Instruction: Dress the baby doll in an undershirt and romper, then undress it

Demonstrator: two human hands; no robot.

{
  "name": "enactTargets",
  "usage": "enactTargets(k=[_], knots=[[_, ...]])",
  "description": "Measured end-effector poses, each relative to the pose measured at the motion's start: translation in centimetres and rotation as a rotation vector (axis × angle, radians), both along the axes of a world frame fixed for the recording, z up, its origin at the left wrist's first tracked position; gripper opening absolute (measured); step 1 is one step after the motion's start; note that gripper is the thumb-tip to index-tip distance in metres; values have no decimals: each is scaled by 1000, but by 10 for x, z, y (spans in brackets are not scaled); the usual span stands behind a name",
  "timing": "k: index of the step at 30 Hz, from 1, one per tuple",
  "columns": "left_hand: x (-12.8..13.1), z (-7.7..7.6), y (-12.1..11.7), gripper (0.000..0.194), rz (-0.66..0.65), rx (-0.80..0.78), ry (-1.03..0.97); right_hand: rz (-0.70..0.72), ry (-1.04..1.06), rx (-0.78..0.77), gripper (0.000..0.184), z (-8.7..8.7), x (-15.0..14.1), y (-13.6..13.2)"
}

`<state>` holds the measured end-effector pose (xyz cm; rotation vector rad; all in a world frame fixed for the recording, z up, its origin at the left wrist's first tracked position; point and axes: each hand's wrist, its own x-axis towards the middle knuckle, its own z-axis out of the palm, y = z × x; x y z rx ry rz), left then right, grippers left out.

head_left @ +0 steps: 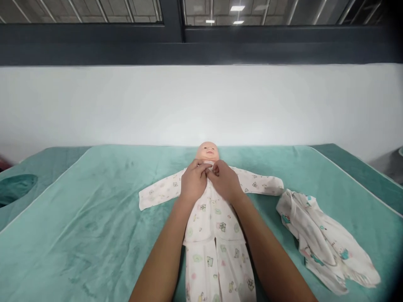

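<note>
A baby doll (pixel 208 151) lies on its back, its bald head toward the wall. It wears a white long-sleeved top (pixel 217 209) with small printed pictures and matching trousers (pixel 201 268). Both sleeves stretch out sideways. Just below the doll's chin, my left hand (pixel 194 179) pinches the top near its collar. My right hand (pixel 225 180) is closed on the collar's other side, its fingertips nearly meeting those of the left. The fingers cover the exact spot of fabric they hold, so any fastener there is hidden.
Green plush cloth (pixel 103 218) covers the table, with wrinkles at the left. A crumpled white printed baby garment (pixel 327 239) lies at the right, close to the doll's sleeve end. A white wall (pixel 201 105) stands behind the table, below a dark window frame (pixel 201 52).
</note>
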<state>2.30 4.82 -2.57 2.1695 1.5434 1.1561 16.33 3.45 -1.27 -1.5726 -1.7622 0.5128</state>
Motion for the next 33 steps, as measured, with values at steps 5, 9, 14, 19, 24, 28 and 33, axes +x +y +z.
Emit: enactTargets(k=[5, 9, 14, 19, 24, 28, 33], knots=[[2, 0, 0, 32, 20, -5, -31, 6, 41, 52, 17, 0, -2, 2], [2, 2, -1, 29, 26, -8, -72, 12, 91, 65, 20, -2, 1, 6], [1, 2, -2, 29, 6, -8, -61, 37, 264, 40, 24, -7, 7, 11], [1, 1, -2, 34, -4, -21, -78, -4, 349, 23, 23, -11, 7, 14], [-1, 1, -9, 36, -28, 1, -97, -34, 422, 51, 25, -11, 5, 15], [-7, 0, -24, 33, -115, 37, -131, -78, 422, 118, 21, -7, 3, 5], [-11, -4, -30, 30, -173, 50, -131, -91, 289, 204, 23, -5, 4, -24]])
